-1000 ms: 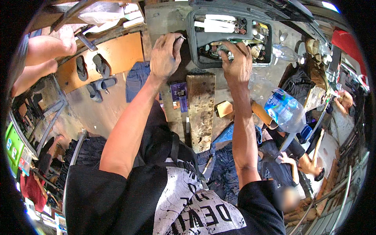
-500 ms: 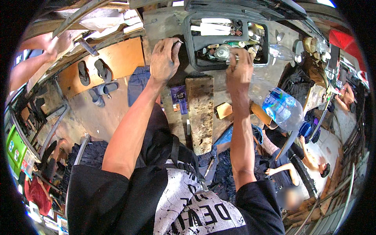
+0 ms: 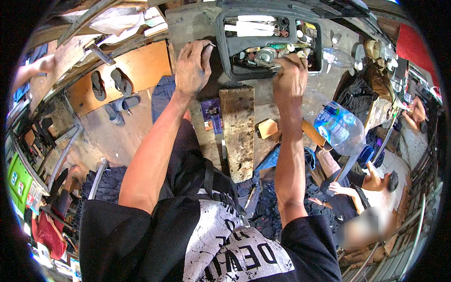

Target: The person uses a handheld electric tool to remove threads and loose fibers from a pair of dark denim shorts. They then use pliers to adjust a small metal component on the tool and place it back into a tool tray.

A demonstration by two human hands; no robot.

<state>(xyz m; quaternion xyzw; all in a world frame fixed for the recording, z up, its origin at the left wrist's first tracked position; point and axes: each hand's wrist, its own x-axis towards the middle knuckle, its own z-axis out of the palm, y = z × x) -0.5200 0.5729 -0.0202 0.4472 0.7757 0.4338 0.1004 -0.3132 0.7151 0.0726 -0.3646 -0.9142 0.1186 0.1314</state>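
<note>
- The left hand [image 3: 191,66] is pressed flat on the bench [image 3: 188,28], fingers curled on a small metal piece, seemingly steadying it.
- The right hand [image 3: 290,77] is closed around a thin tool at the near edge of the far tray [image 3: 224,51], as if picking among parts.

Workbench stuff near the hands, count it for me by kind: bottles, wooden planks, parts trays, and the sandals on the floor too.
Clear plastic water bottles: 2, a large one and a small one
Worn wooden plank: 1
Dark parts tray: 1
Sandals: 4, seemingly two pairs
Total: 8

The left hand rests beside the tray; the right hand reaches into it.
</note>
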